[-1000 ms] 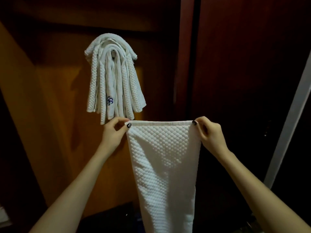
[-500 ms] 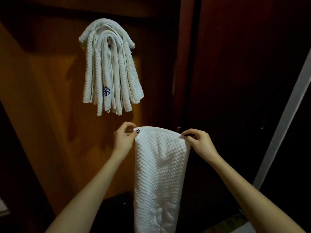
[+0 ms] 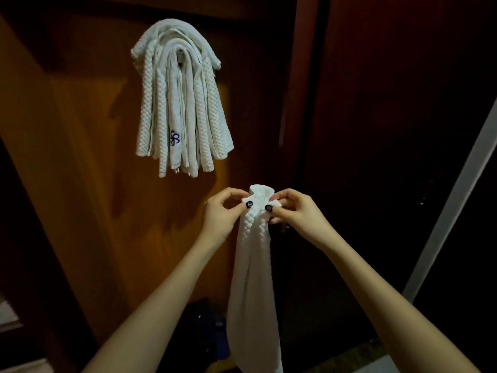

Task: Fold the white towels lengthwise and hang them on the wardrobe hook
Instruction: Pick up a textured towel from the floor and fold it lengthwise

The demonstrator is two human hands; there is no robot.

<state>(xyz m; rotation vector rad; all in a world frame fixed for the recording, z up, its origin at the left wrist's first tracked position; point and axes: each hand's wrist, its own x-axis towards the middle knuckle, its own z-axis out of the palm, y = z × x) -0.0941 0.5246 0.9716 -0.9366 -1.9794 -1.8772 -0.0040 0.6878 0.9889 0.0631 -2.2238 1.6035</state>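
White waffle-weave cloth is bunched between the fingers point(image 3: 229, 193) of both hands. The left hand point(image 3: 222, 215) pinches the top edge of the towel point(image 3: 252, 265) from its left side, with a dark-nailed thumb pressed on the front of the fabric and the forefinger arched over towards the back. The right hand point(image 3: 300, 212) pinches the same edge from the right side in the same way. The two thumbs sit close together with only a narrow ridge of towel between them, and the top edge is gathered into a small rounded loop that stands up just above the fingertips. Below the pinch the towel hangs straight down as a narrow folded length between the two forearms and runs out of the bottom of the view.

Up and to the left, well apart from the hands, a bundle of hung towels point(image 3: 183, 109) drapes over the wardrobe hook point(image 3: 181, 53), of which only a small bit shows under the arch of cloth. Their ends hang side by side, and one carries a blue emblem point(image 3: 174, 137). Behind them is the orange-brown wardrobe panel point(image 3: 80, 157). To the right of the hands stands a dark red-brown door point(image 3: 390, 103), and a pale strip point(image 3: 457, 197) slants along the right edge. Low down, beside the hanging towel, lie some dark things point(image 3: 207, 327) too dim to make out
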